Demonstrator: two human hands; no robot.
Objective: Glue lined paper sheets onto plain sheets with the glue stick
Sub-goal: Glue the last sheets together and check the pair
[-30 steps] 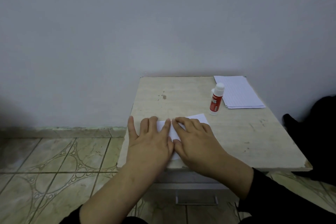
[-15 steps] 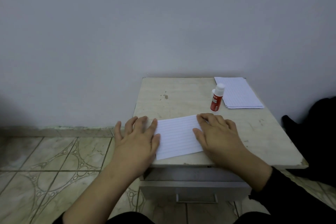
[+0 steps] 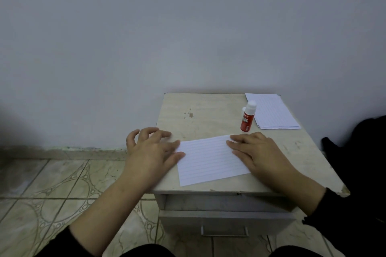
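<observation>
The left hand (image 3: 152, 150) and right hand (image 3: 259, 152) rest flat, fingers loose, on one lined sheet (image 3: 211, 159). One glue stick (image 3: 246, 117) stands beside one paper stack (image 3: 273, 111).

Worn beige cabinet (image 3: 208, 110) against grey wall (image 3: 167, 27); patterned tile floor (image 3: 52, 183); drawer handle (image 3: 224, 233).

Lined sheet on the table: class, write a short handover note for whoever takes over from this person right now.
Left hand: open, fingertips at the lined sheet's left edge.
Right hand: open, flat on the sheet's right end.
Glue stick: upright, capped, behind the sheet, untouched.
Stack of lined sheets: table's far right corner.
Done: one lined sheet lies flat, being pressed down; whether a plain sheet is beneath cannot be seen.
Left: finish pressing, then probably the stack.
</observation>
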